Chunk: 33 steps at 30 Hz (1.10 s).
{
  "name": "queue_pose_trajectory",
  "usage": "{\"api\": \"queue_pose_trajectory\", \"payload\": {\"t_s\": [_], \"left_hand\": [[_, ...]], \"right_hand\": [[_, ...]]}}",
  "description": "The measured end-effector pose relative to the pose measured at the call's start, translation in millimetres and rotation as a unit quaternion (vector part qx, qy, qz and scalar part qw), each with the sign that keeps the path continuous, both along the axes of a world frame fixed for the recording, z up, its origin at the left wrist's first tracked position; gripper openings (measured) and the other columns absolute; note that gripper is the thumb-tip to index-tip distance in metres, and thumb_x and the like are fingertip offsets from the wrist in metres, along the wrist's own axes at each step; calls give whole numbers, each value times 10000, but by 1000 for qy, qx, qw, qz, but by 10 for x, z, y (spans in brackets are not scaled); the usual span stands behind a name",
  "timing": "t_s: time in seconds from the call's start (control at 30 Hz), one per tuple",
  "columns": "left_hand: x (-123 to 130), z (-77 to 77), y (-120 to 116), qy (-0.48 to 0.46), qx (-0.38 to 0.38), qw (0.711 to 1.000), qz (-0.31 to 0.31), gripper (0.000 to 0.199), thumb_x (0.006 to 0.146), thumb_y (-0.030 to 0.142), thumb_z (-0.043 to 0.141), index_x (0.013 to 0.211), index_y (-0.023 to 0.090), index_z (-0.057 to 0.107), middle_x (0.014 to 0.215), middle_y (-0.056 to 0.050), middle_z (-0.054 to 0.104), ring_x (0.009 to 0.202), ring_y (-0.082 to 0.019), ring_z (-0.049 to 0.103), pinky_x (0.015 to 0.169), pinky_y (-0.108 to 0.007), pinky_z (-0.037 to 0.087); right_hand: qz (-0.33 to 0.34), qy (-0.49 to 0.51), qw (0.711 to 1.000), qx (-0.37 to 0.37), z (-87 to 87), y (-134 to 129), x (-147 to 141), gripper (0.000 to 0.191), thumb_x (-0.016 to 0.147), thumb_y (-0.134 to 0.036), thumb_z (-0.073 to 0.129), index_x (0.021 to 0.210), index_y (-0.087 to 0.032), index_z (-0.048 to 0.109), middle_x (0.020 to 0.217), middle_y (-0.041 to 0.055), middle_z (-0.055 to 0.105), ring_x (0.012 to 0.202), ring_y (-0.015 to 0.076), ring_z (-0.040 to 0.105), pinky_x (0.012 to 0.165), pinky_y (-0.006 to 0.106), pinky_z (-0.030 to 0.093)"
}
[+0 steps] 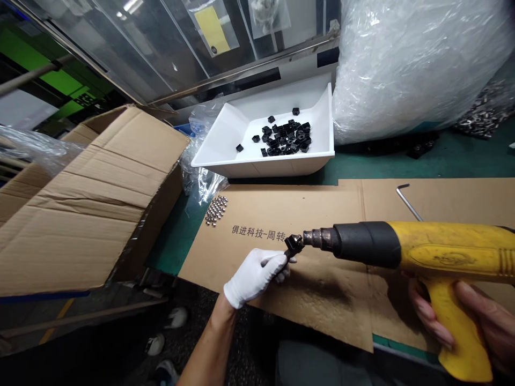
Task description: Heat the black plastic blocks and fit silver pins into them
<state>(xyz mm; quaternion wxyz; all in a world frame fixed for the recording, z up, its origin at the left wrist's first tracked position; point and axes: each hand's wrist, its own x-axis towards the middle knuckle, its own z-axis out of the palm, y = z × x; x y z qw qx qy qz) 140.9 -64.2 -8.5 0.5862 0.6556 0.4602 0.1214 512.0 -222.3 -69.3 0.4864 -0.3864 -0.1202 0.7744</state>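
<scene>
My left hand (257, 273), in a white glove, is closed on a small black part (293, 244) above the cardboard sheet. A shiny metal bit shows at the part's tip; its lower end is hidden in my fingers. My bare right hand (470, 311) is wrapped round the grip of a yellow and black heat gun (438, 249). The gun's stepped metal nozzle points left, right up against the black part; whether they touch I cannot tell.
A white tray (229, 158) holds many small black blocks. Small metal pieces (216, 210) lie grouped on the cardboard sheet (322, 201), and a hex key (408, 201) lies at right. A cardboard box (92, 203) stands left; a large plastic-wrapped bundle (410, 64) is back right.
</scene>
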Motion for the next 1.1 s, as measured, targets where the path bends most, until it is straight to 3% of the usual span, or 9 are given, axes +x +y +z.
{"api": "queue_pose_trajectory", "payload": {"t_s": [0.27, 0.4, 0.6, 0.87, 1.1], "left_hand": [[-24, -34, 3, -4, 4, 1000, -5, 543, 1032, 542, 467, 995, 91, 767, 762, -70, 695, 692, -166, 636, 722, -293, 516], [-30, -51, 7, -6, 0, 1000, -4, 550, 1030, 540, 476, 1136, 85, 766, 771, -72, 700, 690, -167, 637, 714, -293, 517], [-31, -47, 7, -5, -5, 1000, -4, 568, 1028, 552, 474, 1157, 83, 767, 762, -71, 697, 692, -169, 638, 719, -292, 520], [-31, -40, 7, -4, 0, 1000, -9, 571, 1027, 552, 471, 1149, 79, 767, 766, -77, 701, 698, -176, 637, 725, -303, 523], [-22, -38, 8, -6, -2, 1000, -7, 560, 1030, 546, 473, 1134, 83, 770, 762, -72, 698, 697, -171, 635, 718, -298, 518]], "right_hand": [[-46, -56, 996, -44, 174, 23, -126, 427, 905, -585, 602, 1137, -234, 674, 788, 78, 659, 495, 152, 557, 460, 247, 487], [-20, -43, 999, -21, 49, 14, -32, 410, 931, -579, 560, 1152, -255, 679, 805, 84, 662, 510, 168, 571, 469, 271, 499], [26, -21, 999, 36, -156, 0, 103, 437, 933, -574, 559, 1234, -275, 664, 858, 99, 672, 530, 214, 597, 464, 338, 519], [-59, -50, 995, -57, 196, 48, -139, 400, 881, -578, 619, 1084, -242, 695, 770, 77, 648, 480, 152, 541, 435, 254, 480], [-56, -60, 995, -51, 235, 70, -153, 376, 888, -578, 620, 1040, -240, 686, 761, 78, 651, 481, 145, 538, 437, 244, 461]]}}
